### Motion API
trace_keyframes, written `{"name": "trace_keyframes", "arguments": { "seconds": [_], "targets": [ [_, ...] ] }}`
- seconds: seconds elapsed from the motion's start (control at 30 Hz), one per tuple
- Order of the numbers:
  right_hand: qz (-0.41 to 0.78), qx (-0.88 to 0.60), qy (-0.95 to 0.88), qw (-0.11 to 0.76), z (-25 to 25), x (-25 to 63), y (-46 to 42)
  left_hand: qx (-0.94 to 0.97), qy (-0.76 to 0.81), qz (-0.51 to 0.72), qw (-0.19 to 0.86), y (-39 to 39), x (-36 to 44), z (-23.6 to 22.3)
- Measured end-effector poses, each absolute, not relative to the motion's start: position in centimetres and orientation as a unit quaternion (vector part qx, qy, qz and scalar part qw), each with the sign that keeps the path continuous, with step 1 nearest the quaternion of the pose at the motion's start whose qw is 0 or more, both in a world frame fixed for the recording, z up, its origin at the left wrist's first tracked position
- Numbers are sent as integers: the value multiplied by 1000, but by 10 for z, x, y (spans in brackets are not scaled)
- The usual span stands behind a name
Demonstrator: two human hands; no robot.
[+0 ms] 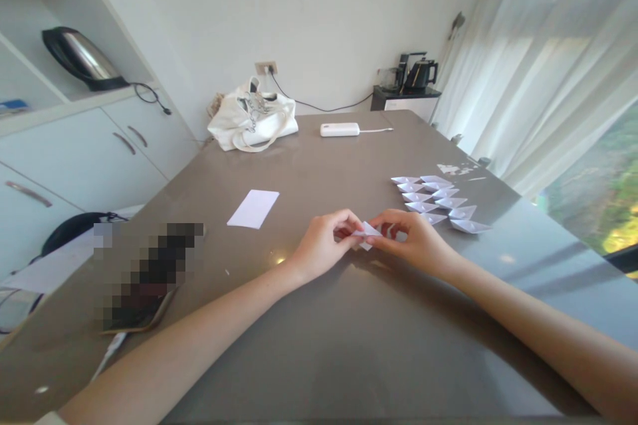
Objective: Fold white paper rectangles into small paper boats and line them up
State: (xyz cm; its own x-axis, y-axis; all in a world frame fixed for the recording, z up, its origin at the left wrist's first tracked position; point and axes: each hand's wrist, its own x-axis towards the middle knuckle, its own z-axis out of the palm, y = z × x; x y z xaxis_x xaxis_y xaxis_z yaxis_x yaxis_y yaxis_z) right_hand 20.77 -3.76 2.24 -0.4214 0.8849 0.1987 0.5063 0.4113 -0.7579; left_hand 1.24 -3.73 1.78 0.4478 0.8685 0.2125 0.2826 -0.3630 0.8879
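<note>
A small folded white paper [367, 231] is held just above the table between both hands, its middle pointed and its sides pinched. My left hand [326, 239] grips its left end between thumb and fingers. On the opposite end, my right hand [411, 239] pinches it the same way. Just beyond my right hand stand several folded paper boats [462, 212], set in two slanting rows. A flat stack of white paper [253, 208] lies to the far left of my left hand.
A phone [149, 285] with a cable lies at the left. Farther back on the table [319, 172] are a white bag [254, 116] and a white power bank [339, 129]. Paper scraps [451, 169] lie near the right edge, by a curtained window. A kettle [82, 56] stands on the left shelf.
</note>
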Motion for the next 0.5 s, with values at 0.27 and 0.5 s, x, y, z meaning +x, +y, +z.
{"name": "trace_keyframes", "arguments": {
  "seconds": [0.27,0.5],
  "targets": [
    [150,-365,-876,278,22,216,-37,872,347,300,171,-33,7,19],
    [137,-330,-923,141,22,220,-33,923,298,192,149,-26,3,13]
  ]
}}
